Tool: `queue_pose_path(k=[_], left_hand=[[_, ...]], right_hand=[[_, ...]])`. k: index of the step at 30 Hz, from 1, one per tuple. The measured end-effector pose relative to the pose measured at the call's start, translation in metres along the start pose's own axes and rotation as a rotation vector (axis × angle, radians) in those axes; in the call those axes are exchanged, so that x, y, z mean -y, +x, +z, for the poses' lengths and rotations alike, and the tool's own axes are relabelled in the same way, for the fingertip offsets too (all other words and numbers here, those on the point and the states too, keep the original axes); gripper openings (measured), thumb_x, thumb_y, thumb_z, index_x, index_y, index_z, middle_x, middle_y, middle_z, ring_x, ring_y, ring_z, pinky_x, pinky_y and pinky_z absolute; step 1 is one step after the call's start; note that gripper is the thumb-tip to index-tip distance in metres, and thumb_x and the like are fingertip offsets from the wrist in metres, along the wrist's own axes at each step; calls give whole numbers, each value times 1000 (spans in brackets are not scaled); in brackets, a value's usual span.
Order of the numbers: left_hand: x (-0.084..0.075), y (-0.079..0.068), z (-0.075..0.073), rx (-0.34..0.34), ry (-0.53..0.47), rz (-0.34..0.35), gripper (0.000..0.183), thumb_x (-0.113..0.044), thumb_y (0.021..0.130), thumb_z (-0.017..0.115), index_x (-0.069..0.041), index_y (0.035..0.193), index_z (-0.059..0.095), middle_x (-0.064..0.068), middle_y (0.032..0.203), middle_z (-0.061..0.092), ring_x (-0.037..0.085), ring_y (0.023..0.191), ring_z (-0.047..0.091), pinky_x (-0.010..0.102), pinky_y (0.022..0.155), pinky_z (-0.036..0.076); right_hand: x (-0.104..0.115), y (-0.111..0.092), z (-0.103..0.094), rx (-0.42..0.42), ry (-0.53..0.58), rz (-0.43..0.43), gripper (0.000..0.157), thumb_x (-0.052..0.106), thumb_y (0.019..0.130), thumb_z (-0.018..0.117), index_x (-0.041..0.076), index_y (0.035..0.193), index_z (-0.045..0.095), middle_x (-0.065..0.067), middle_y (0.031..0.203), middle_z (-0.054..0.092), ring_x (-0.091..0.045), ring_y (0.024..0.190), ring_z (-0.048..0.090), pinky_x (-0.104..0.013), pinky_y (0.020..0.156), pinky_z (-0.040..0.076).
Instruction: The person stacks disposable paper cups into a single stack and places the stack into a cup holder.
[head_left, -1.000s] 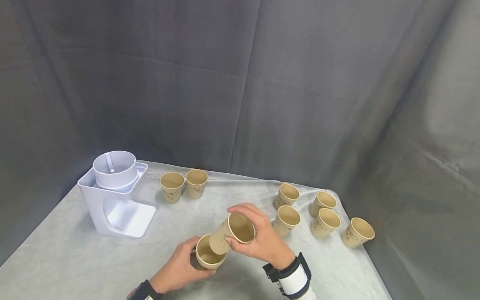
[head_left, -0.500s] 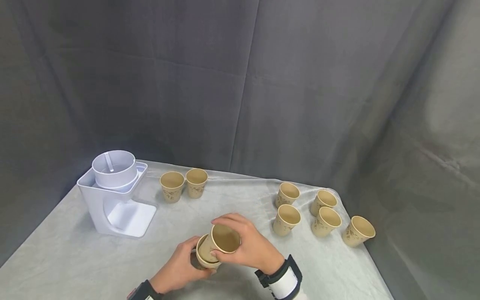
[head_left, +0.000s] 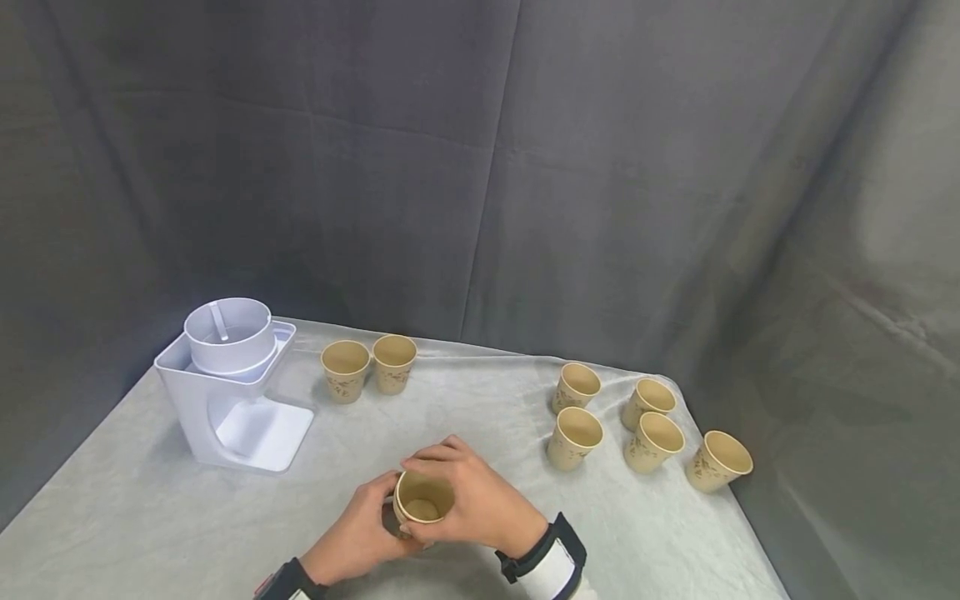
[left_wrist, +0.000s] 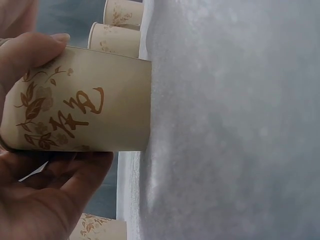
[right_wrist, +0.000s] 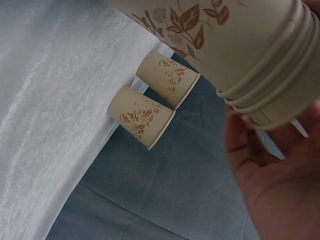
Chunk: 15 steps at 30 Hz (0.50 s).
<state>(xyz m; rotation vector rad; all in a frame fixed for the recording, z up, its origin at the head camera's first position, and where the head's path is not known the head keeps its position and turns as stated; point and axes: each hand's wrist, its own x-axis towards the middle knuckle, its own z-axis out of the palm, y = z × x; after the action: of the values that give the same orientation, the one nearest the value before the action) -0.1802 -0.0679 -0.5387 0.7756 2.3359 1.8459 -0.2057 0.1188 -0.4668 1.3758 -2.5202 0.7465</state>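
At the front middle of the table, my left hand (head_left: pixel 352 537) grips a stack of nested beige paper cups (head_left: pixel 424 505) from the left. My right hand (head_left: pixel 480 504) holds the topmost cup by its rim, thumb in front and fingers behind. Seen from the right wrist, several rims of the stack (right_wrist: pixel 215 40) sit close behind one another. The left wrist view shows the outer cup (left_wrist: pixel 85 100) with brown leaf print and characters, its base right at the cloth, thumb and fingers on opposite sides.
Two paper cups (head_left: pixel 346 372) stand at the back left beside a white plastic stand (head_left: pixel 262 433) holding a round white container (head_left: pixel 231 337). Several more cups (head_left: pixel 654 443) stand upright on the right. A grey curtain (head_left: pixel 480 167) borders the pale cloth-covered table (head_left: pixel 187 525).
My right hand has moved left and down, bringing its tilted cup into the cups held on the left, where it now sits nested. My left hand has barely moved.
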Motion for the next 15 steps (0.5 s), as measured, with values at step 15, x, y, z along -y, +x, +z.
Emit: queue_pose_path(k=[15], left_hand=[[-2, 1, 1, -7, -28, -7, 56, -20, 69, 78, -16, 118, 51, 0, 113, 58, 21, 106, 54, 40, 89, 48]], right_hand=[[2, -4, 2, 65, -56, 29, 65, 56, 76, 64, 21, 129, 52, 11, 125, 52, -6, 109, 44, -22, 93, 40]])
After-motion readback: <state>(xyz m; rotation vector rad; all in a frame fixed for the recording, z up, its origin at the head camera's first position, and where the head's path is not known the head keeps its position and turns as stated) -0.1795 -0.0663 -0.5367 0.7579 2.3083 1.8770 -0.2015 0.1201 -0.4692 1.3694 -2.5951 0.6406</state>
